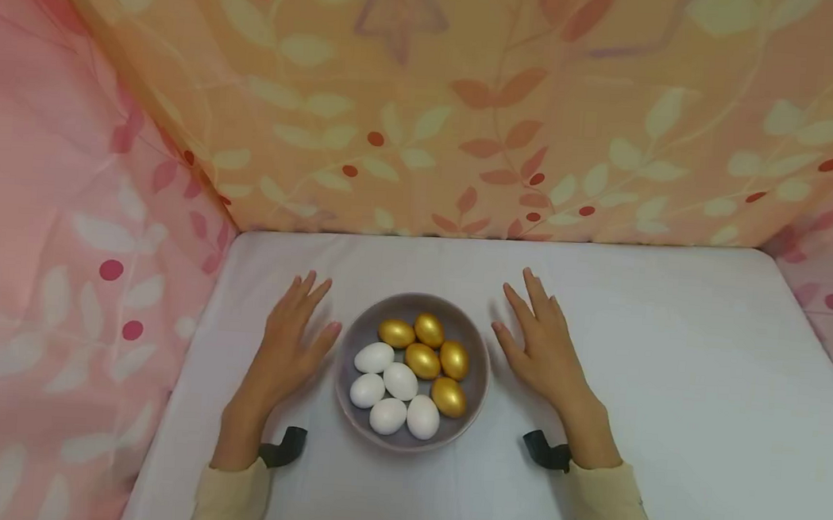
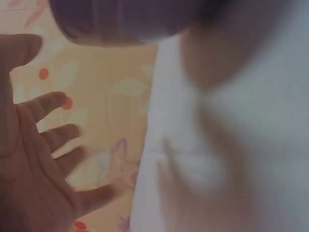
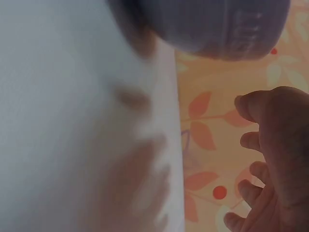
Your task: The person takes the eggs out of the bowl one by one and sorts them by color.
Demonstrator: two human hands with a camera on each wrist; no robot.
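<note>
Cream sleeves lie nearest. Beyond them, on a white table, a bowl sits between the left hand and right hand, both with fingers spread, holding nothing. Inside, five white eggs lie near left, five gold eggs far right. With every visible egg inside, work seems either finished or unstarted. Farthest hangs leaf-patterned cloth.

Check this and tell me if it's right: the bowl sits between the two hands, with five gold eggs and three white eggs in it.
Not quite: there are five white eggs, not three, as the head view shows. So: the bowl sits between the left hand and the right hand, with five gold eggs and five white eggs in it.
</note>
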